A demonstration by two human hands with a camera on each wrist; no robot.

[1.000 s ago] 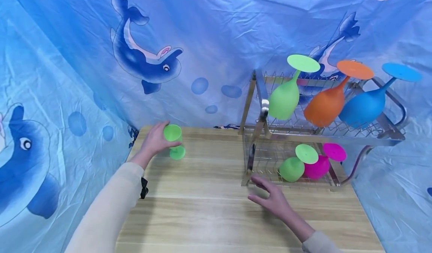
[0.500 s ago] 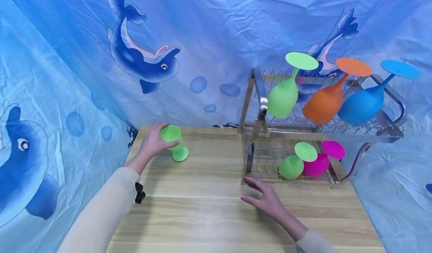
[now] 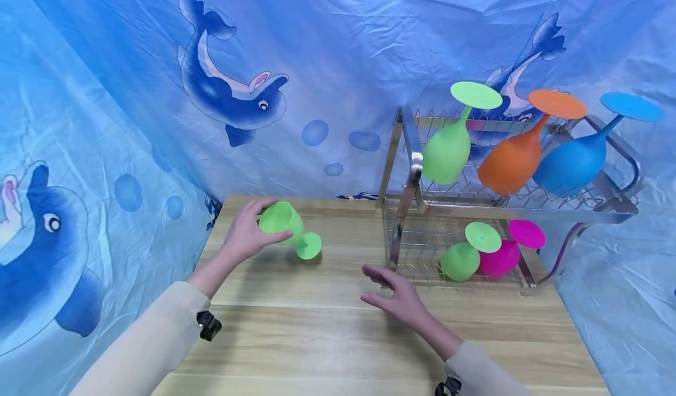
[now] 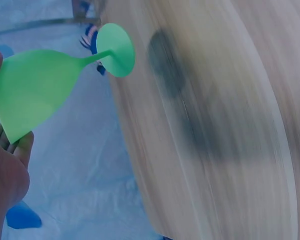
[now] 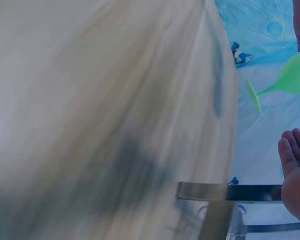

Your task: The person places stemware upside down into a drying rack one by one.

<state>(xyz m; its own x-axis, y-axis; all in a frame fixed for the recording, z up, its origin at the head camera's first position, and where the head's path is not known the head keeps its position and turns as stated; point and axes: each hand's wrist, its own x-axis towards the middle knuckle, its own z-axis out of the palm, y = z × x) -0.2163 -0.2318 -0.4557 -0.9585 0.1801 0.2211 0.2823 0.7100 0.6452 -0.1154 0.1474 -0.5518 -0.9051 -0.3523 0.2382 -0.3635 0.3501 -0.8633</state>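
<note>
My left hand point(image 3: 250, 232) grips a green plastic goblet point(image 3: 282, 223) round the rim of its bowl, at the left of the table in the head view. The goblet is tilted, its stem and round foot pointing right; in the left wrist view the goblet point(image 4: 39, 85) lies sideways, raised over the tabletop with its shadow below. My right hand point(image 3: 398, 296) hovers over the table in front of the rack's left post, fingers apart and holding nothing. The right wrist view shows the right hand point(image 5: 297, 170) with fingers extended, near the goblet's foot.
A two-tier metal dish rack point(image 3: 406, 196) stands at the right. Upside-down green point(image 3: 446, 152), orange point(image 3: 509, 161) and blue point(image 3: 573, 158) goblets fill its upper tier; a green goblet point(image 3: 459, 262) and a magenta goblet point(image 3: 500, 260) sit below. Blue dolphin-print sheeting point(image 3: 338, 61) encloses the wooden table point(image 3: 327, 337).
My left hand has lifted the green goblet off the table, tipping it and swinging its foot to the right. The right hand has drifted slightly left.
</note>
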